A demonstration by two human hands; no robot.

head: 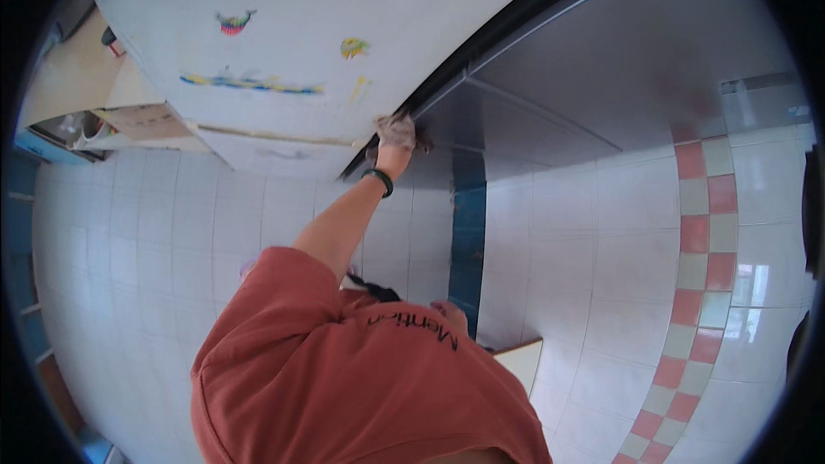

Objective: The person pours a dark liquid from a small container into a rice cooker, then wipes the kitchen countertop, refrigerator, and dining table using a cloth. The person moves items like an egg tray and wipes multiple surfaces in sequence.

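My left arm reaches forward, a dark green bangle (380, 182) at its wrist. In my left hand (392, 156) is a crumpled grey-brown cloth (396, 129), which covers most of the fingers. The cloth lies at the black seam (451, 74) between a white side panel (277, 45) and a grey door panel (548, 71), apparently parts of a refrigerator. Fish stickers and a blue-yellow strip mark the white panel. What looks like my right hand (453, 315) shows only partly past my red shirt; its fingers are hidden.
White tiles (174, 238) cover the floor. A dark blue strip (469, 232) borders the tiled wall (561, 238), which carries a red-and-white checked band (695, 234). Left of the white panel stand a wooden shelf unit (71, 84) and a cardboard box (145, 122).
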